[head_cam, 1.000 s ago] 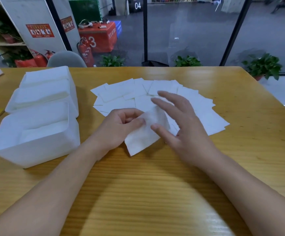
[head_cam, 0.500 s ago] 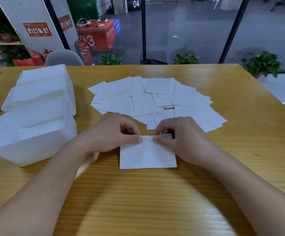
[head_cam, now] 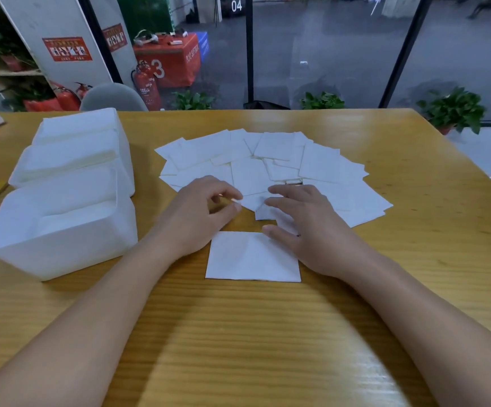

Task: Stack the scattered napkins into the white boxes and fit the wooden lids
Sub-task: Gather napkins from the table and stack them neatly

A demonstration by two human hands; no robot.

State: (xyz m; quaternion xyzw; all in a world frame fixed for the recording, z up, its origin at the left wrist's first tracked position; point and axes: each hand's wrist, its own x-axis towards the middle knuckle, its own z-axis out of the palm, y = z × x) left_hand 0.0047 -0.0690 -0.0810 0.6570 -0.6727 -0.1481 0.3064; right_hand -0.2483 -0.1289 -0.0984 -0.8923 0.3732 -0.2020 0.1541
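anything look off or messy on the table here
Nothing damaged or spilled. The scattered napkins lie fanned and overlapping at odd angles beyond both hands, unstacked. One single napkin lies flat and square, apart from them, nearer the person. The white boxes stand at left; no wooden lids are visible.

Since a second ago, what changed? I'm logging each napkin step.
Both hands set one napkin flat near the table edge and let go. The left hand and right hand moved back to the scattered napkins, fingers reaching for the next. The white boxes stayed put.
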